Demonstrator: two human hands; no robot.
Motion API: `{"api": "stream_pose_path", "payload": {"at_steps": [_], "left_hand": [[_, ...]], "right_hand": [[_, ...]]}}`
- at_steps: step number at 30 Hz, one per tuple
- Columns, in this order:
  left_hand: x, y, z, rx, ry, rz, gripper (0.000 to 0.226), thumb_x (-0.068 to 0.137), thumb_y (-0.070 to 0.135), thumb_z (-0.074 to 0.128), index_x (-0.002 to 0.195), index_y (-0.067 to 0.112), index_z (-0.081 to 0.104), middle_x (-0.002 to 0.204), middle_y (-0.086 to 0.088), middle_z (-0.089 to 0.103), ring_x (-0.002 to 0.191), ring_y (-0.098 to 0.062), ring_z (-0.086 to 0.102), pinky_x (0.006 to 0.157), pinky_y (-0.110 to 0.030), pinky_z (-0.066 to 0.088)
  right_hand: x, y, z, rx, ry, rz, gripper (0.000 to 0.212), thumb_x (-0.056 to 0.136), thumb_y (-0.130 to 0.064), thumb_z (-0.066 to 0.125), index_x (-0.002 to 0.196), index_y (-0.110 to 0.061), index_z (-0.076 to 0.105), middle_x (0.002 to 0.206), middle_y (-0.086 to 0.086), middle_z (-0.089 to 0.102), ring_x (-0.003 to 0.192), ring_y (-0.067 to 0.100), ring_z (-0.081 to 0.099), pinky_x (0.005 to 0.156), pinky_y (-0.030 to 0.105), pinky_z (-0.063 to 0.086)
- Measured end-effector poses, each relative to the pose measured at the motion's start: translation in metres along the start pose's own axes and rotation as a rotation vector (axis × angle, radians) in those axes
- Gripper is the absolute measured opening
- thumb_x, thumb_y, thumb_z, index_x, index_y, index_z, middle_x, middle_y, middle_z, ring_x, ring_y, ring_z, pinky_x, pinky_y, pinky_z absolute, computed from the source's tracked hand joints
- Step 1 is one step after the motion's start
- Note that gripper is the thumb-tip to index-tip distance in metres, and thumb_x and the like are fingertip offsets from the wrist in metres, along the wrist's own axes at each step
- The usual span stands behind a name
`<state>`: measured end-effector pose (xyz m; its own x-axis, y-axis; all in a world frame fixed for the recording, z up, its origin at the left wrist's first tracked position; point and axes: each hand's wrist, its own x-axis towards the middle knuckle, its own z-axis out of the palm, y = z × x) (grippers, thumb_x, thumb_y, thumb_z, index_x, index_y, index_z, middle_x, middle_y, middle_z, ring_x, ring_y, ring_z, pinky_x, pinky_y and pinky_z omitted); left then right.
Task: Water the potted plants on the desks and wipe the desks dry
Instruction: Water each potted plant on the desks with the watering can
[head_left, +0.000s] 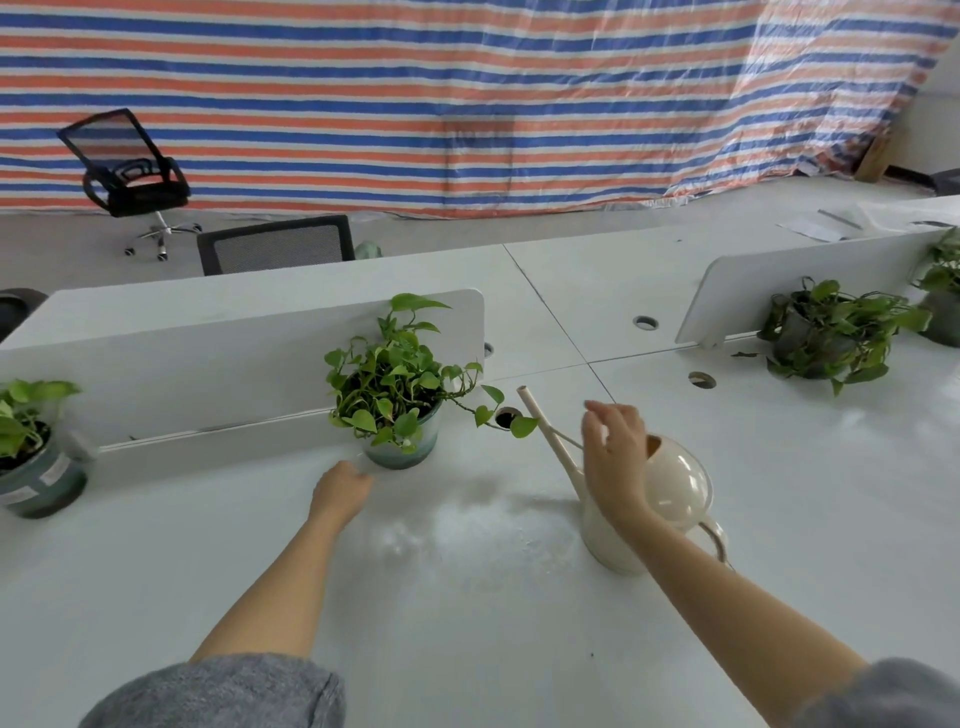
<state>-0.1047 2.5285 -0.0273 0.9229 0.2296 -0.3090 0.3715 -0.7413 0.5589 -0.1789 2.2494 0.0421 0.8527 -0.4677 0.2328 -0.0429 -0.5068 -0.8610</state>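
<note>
A leafy plant in a green-white pot (400, 451) stands on the white desk (467, 623) against the low divider. My left hand (340, 491) rests on the desk just left of the pot's base, fingers curled, nothing visibly in it. A cream watering can (675, 488) with a long thin spout stands upright to the right. My right hand (613, 457) hovers over its front, fingers spread, apart from the handle. A wet patch (467, 525) lies on the desk between my hands.
Another potted plant (31, 457) stands at the far left, and two more (826, 338) at the right by a second divider (810, 280). Cable holes (701, 380) dot the desk. Office chairs (135, 176) stand beyond, before a striped tarp.
</note>
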Motion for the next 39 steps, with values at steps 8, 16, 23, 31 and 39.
{"api": "stream_pose_path", "payload": {"at_steps": [8, 16, 23, 31, 39], "left_hand": [[0.039, 0.015, -0.037, -0.326, 0.281, -0.042, 0.037, 0.094, 0.007, 0.034, 0.125, -0.003, 0.052, 0.131, -0.022, 0.052, 0.121, -0.038, 0.047, 0.098, -0.042, 0.039], [0.093, 0.021, -0.050, -0.522, 0.108, -0.055, 0.043, 0.095, 0.006, 0.035, 0.138, 0.002, 0.042, 0.143, -0.016, 0.044, 0.128, -0.032, 0.044, 0.108, -0.042, 0.035], [0.102, 0.025, -0.040, -0.703, 0.002, -0.028, 0.027, 0.093, 0.002, 0.045, 0.116, 0.001, 0.059, 0.088, -0.010, 0.060, 0.071, -0.021, 0.056, 0.062, -0.025, 0.045], [0.090, 0.015, -0.036, -0.877, -0.224, -0.309, 0.026, 0.090, 0.007, 0.055, 0.115, 0.002, 0.054, 0.109, -0.015, 0.060, 0.091, -0.030, 0.060, 0.083, -0.039, 0.047], [0.084, 0.017, -0.025, -1.285, -0.257, -0.439, 0.012, 0.092, -0.006, 0.043, 0.098, -0.008, 0.052, 0.128, -0.029, 0.048, 0.107, -0.042, 0.052, 0.092, -0.050, 0.047]], "right_hand": [[0.013, -0.024, 0.098, 0.066, -0.685, 0.484, 0.016, 0.087, -0.009, 0.045, 0.081, -0.003, 0.058, 0.070, 0.007, 0.053, 0.062, 0.018, 0.047, 0.055, 0.024, 0.037], [0.053, -0.038, 0.171, 0.284, -0.682, 0.727, 0.015, 0.092, -0.001, 0.037, 0.084, -0.006, 0.048, 0.076, 0.006, 0.045, 0.066, 0.013, 0.047, 0.067, 0.025, 0.044], [0.071, -0.041, 0.194, 0.389, -0.471, 0.809, 0.027, 0.087, 0.005, 0.037, 0.066, -0.012, 0.040, 0.070, 0.005, 0.043, 0.072, 0.015, 0.056, 0.070, 0.028, 0.050], [0.089, -0.048, 0.188, 0.456, -0.439, 0.806, 0.022, 0.094, -0.024, 0.041, 0.098, -0.008, 0.056, 0.081, 0.005, 0.059, 0.079, 0.018, 0.053, 0.075, 0.031, 0.042], [0.064, -0.037, 0.170, 0.523, -0.405, 0.747, 0.059, 0.094, -0.053, 0.031, 0.140, -0.017, 0.038, 0.141, 0.006, 0.045, 0.129, 0.024, 0.043, 0.113, 0.043, 0.029]]}}
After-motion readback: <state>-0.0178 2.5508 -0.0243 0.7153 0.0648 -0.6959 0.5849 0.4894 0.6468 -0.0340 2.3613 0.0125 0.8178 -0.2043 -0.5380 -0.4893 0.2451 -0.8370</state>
